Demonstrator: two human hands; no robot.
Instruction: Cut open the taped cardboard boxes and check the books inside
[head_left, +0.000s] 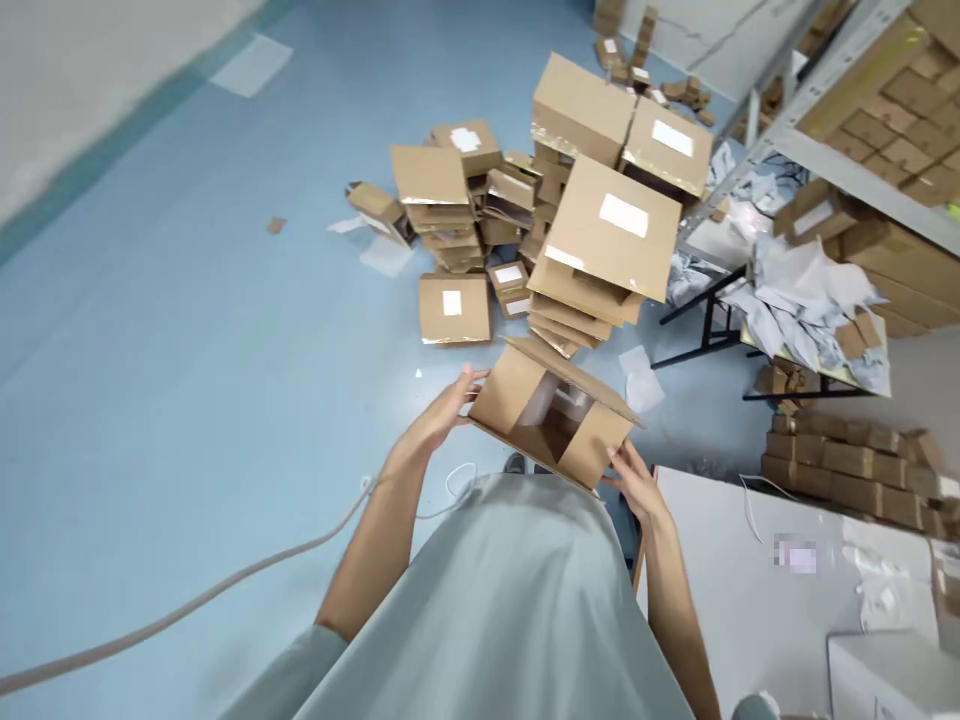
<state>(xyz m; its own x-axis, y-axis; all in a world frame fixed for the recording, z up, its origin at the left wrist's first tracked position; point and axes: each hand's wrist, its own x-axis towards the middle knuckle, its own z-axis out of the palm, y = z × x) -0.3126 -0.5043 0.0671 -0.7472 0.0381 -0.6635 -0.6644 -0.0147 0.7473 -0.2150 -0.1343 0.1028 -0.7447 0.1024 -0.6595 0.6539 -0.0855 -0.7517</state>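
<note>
Between my two hands, in front of my body, is a brown cardboard box [511, 388] with its top flaps apart, so part of its inside shows. Some clear or pale material lies within, too unclear to name. My left hand [447, 402] grips the box at its left end, thumb on top and fingers along the side. At the right end, my right hand [634, 482] holds the lower corner, with its fingers partly behind the cardboard. The box is tilted and held above the floor.
Stacked cardboard boxes [611, 225] stand on the blue floor [225, 400] ahead. A white table [720, 600] is close on my right. Metal shelving [795, 120] and a stand with crumpled paper [810, 300] are beyond it. A cable [247, 575] runs at left.
</note>
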